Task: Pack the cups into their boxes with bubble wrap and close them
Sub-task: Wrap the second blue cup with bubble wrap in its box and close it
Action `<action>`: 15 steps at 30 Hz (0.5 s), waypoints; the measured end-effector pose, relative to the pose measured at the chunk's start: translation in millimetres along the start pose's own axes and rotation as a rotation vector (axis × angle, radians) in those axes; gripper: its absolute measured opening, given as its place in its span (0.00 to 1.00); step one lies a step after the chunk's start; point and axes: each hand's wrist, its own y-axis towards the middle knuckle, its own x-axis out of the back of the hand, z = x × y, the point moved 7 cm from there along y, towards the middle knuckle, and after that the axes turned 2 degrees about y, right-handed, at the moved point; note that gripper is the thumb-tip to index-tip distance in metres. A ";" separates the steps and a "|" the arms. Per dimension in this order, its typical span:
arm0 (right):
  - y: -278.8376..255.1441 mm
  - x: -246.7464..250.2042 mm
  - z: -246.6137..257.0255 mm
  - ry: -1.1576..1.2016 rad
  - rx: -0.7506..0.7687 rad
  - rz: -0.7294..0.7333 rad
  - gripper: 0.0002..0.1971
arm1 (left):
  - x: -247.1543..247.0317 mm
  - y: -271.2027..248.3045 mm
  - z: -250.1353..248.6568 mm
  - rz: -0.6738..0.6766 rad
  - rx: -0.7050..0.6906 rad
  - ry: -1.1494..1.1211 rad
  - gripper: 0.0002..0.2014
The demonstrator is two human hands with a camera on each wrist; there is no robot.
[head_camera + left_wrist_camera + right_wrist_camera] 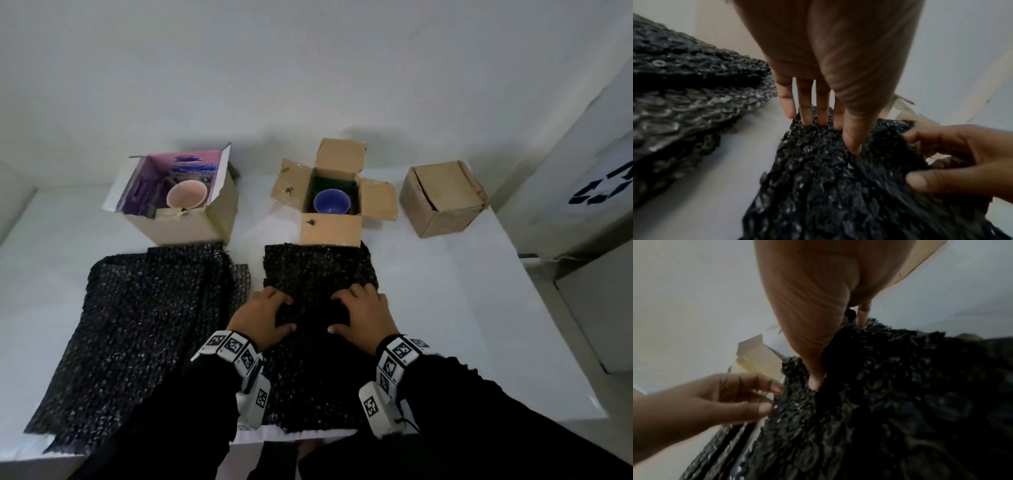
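Note:
A black bubble wrap sheet [318, 274] lies in front of me on the white table [445, 308]. Both hands pinch a raised fold in its middle: my left hand [287, 313] on the left side and my right hand [337, 313] on the right, thumbs toward me and fingers curled over the far side. In the left wrist view my left hand [832, 134] digs into the wrap [818, 186]. In the right wrist view my right hand [838, 353] presses into it [879, 402]. What the fold covers is hidden. Behind it, a blue cup [331, 202] sits in an open brown box [330, 228].
A second black bubble wrap sheet [144, 325] lies at the left. Behind it stands an open box [181, 222] holding a pink cup [186, 198]. A closed brown box [442, 198] sits at the back right. A white bin with a recycling symbol [599, 188] stands beyond the table's right edge.

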 end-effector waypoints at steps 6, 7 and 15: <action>7.1 35.2 -8.0 0.396 0.061 -0.246 0.12 | 5.1 9.3 1.1 -0.140 0.013 -0.087 0.24; 8.4 42.3 -12.6 0.503 0.028 -0.282 0.11 | 7.9 11.5 -0.7 -0.175 0.005 -0.098 0.23; 8.2 59.8 -51.8 0.921 -0.273 -0.444 0.10 | -4.8 37.9 -47.5 -0.049 -0.163 0.193 0.42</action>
